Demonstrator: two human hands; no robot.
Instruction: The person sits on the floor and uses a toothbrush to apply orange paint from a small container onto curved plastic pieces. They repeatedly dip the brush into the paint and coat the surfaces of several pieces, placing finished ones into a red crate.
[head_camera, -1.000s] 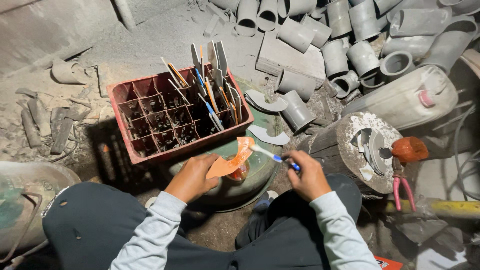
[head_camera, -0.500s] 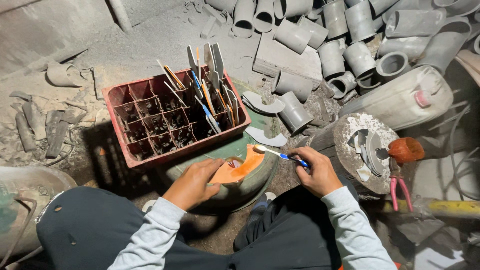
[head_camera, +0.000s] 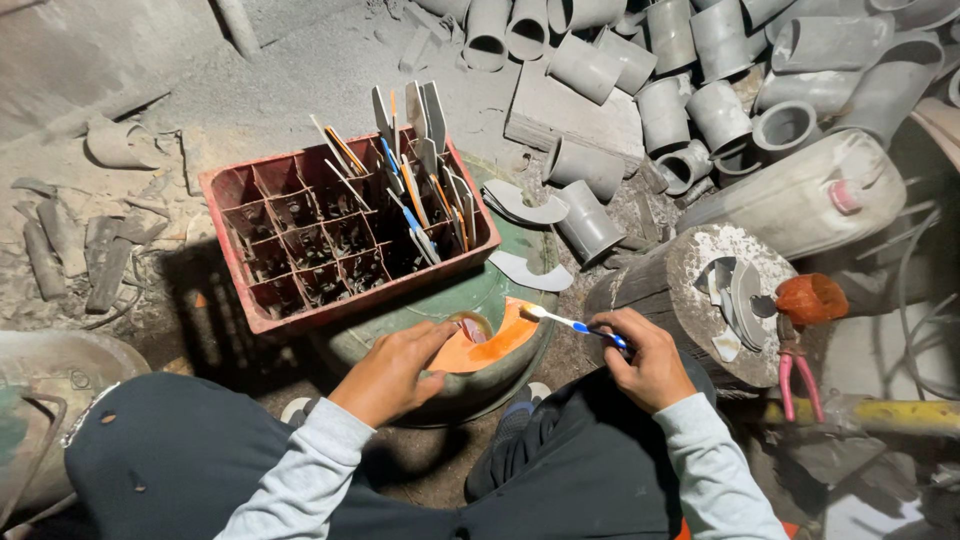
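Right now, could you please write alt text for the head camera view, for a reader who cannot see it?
A seated person's left hand holds an orange curved piece over a green basin while the right hand brushes it with a blue-and-white toothbrush. Beyond stands a red divided crate of flat tools, with grey pipe pieces on the dusty floor.

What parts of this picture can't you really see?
Head view:
- Left hand: its fingertips are hidden behind the orange piece.
- Toothbrush: its handle end is hidden inside the right hand.
- Red crate: its compartment bottoms are lost in shadow.
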